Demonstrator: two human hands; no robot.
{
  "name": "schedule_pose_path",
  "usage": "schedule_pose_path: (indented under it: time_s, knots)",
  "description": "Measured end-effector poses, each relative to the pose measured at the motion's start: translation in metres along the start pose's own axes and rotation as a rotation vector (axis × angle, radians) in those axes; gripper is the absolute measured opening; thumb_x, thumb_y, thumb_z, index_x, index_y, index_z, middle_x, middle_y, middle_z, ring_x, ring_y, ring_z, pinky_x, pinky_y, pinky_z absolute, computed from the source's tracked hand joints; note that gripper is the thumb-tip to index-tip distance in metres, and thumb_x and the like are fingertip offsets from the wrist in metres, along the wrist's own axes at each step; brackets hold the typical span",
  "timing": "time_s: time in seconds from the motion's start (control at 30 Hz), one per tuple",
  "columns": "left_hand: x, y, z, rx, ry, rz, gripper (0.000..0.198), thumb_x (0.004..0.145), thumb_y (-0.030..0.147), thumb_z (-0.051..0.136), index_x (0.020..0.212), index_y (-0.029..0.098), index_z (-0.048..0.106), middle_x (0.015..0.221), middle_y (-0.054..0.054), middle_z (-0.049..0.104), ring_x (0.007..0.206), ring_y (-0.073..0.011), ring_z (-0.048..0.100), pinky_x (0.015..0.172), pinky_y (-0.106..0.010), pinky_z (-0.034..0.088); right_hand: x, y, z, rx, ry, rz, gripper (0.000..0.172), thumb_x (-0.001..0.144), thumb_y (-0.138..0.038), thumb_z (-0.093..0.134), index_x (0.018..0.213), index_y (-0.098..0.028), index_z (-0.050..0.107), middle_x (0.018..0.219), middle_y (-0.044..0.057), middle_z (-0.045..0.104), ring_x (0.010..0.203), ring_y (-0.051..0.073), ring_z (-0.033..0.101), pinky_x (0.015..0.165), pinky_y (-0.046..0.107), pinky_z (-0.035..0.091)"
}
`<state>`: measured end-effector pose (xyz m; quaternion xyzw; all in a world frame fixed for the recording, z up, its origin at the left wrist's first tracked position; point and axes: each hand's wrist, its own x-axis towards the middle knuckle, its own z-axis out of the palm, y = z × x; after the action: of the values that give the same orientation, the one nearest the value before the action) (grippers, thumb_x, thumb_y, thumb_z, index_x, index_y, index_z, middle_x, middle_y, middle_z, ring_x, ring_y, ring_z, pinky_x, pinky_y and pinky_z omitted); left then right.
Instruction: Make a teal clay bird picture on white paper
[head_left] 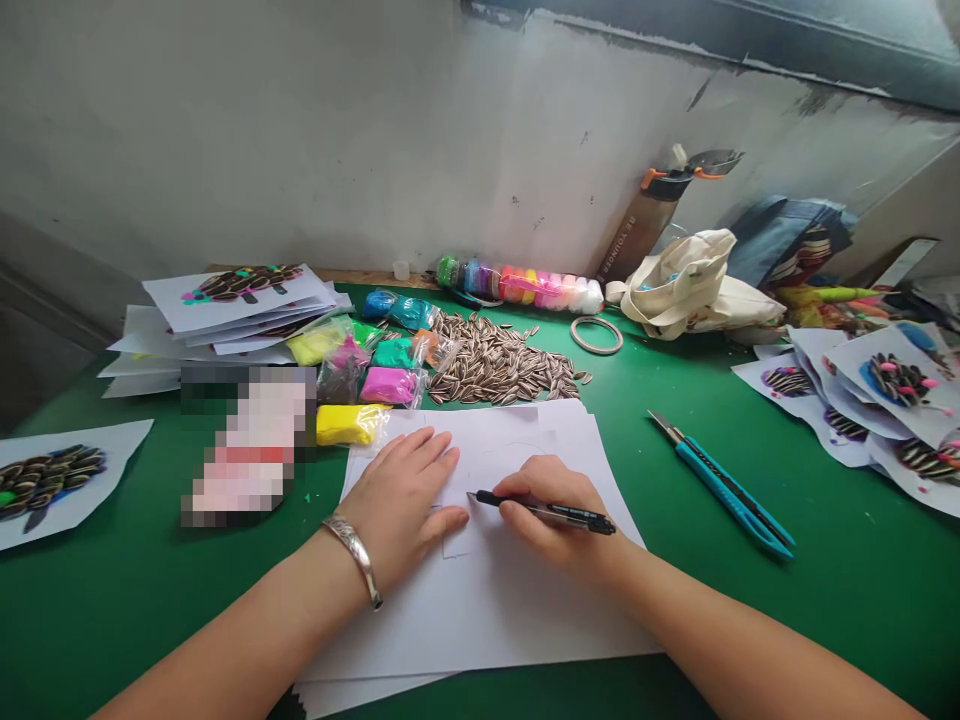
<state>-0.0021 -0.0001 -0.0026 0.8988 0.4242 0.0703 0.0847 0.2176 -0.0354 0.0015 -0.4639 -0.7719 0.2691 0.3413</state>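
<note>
My left hand [409, 490] lies flat on a stack of white paper [480, 615], fingers stretched out, a silver bracelet [354, 555] on its wrist. In my right hand [555, 505] is a black pen [574, 517], gripped between thumb and fingers, its tip at the paper just right of my left thumb. Thin drawn lines show on the sheet near both hands; part of them is hidden under my left hand. Beyond the paper's far edge lies a pile of striped sunflower seeds [502, 362]. Packets of coloured clay, including a yellow one [349, 425], sit beside the left fingers.
On the green table [750, 620], a teal utility knife [731, 490] lies at right with its blade out. Seed-decorated sheets are stacked at left [240, 310] and right [892, 390]. A tape roll [597, 336], brown bottle [645, 225] and cream cloth bag [686, 285] are at the back.
</note>
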Motion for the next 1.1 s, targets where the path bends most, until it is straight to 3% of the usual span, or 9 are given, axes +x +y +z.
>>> schedule_pose_path:
  time_s: [0.17,0.37,0.57,0.67,0.8,0.9,1.0,1.1]
  knots:
    - [0.0,-0.001,0.001,0.007,0.004,0.004,0.053,0.082,0.043,0.063,0.127,0.015,0.056,0.138,-0.013,0.053,0.13,-0.0332,0.042,0.108,-0.048,0.036,0.004,0.0,0.0,-0.019,-0.074,-0.03,0.015,0.082,-0.021,0.053,0.078,-0.022,0.067,0.067,0.0,0.067,0.064,0.015,0.059,0.071,0.029,0.039]
    - [0.002,0.001,-0.003,0.003,-0.027,-0.009,0.054,0.083,0.043,0.062,0.128,0.015,0.055,0.139,-0.013,0.052,0.131,-0.0336,0.041,0.108,-0.049,0.036,0.002,0.0,-0.002,0.017,-0.023,0.0,0.013,0.082,-0.021,0.054,0.081,-0.021,0.068,0.066,0.0,0.066,0.064,0.014,0.058,0.07,0.028,0.039]
    - [0.002,0.002,-0.006,-0.036,-0.056,-0.033,0.052,0.083,0.042,0.061,0.128,0.016,0.055,0.14,-0.013,0.051,0.132,-0.0334,0.04,0.109,-0.05,0.034,0.006,-0.004,-0.001,-0.002,-0.098,0.006,0.015,0.081,-0.022,0.054,0.076,-0.022,0.068,0.069,0.001,0.069,0.067,0.016,0.061,0.073,0.032,0.04]
    - [0.001,-0.001,-0.001,-0.039,-0.019,-0.013,0.053,0.083,0.044,0.06,0.129,0.017,0.055,0.14,-0.013,0.051,0.133,-0.0335,0.039,0.11,-0.05,0.033,0.005,-0.005,-0.007,0.086,-0.067,0.111,0.014,0.08,-0.021,0.056,0.08,-0.022,0.07,0.073,0.001,0.07,0.07,0.017,0.062,0.073,0.032,0.044]
    - [-0.001,-0.002,0.002,-0.065,-0.005,-0.022,0.053,0.083,0.044,0.06,0.129,0.019,0.054,0.14,-0.011,0.051,0.133,-0.0334,0.038,0.11,-0.05,0.033,0.001,0.003,-0.018,0.386,0.07,0.37,0.017,0.086,-0.028,0.056,0.094,-0.021,0.07,0.084,0.004,0.072,0.079,0.019,0.066,0.072,0.031,0.051]
    - [-0.001,-0.002,0.002,-0.066,-0.011,-0.031,0.052,0.083,0.042,0.061,0.129,0.018,0.055,0.14,-0.012,0.051,0.133,-0.0334,0.038,0.11,-0.05,0.032,-0.002,0.008,-0.023,0.517,0.117,0.409,0.025,0.09,-0.034,0.053,0.103,-0.02,0.068,0.082,0.004,0.072,0.08,0.019,0.067,0.075,0.032,0.052]
    - [-0.001,-0.001,0.001,-0.062,-0.014,-0.028,0.053,0.084,0.042,0.061,0.13,0.017,0.054,0.141,-0.012,0.05,0.133,-0.0334,0.038,0.11,-0.05,0.032,-0.002,0.005,-0.023,0.415,0.045,0.375,0.018,0.087,-0.029,0.057,0.097,-0.022,0.07,0.092,0.004,0.072,0.084,0.019,0.067,0.076,0.031,0.052]
    - [-0.001,-0.001,0.0,-0.06,-0.009,-0.024,0.053,0.084,0.043,0.06,0.13,0.017,0.054,0.141,-0.012,0.05,0.133,-0.0336,0.038,0.11,-0.05,0.033,-0.001,-0.001,-0.017,0.189,-0.021,0.313,0.014,0.081,-0.022,0.059,0.09,-0.023,0.07,0.087,0.003,0.073,0.081,0.019,0.065,0.072,0.03,0.05]
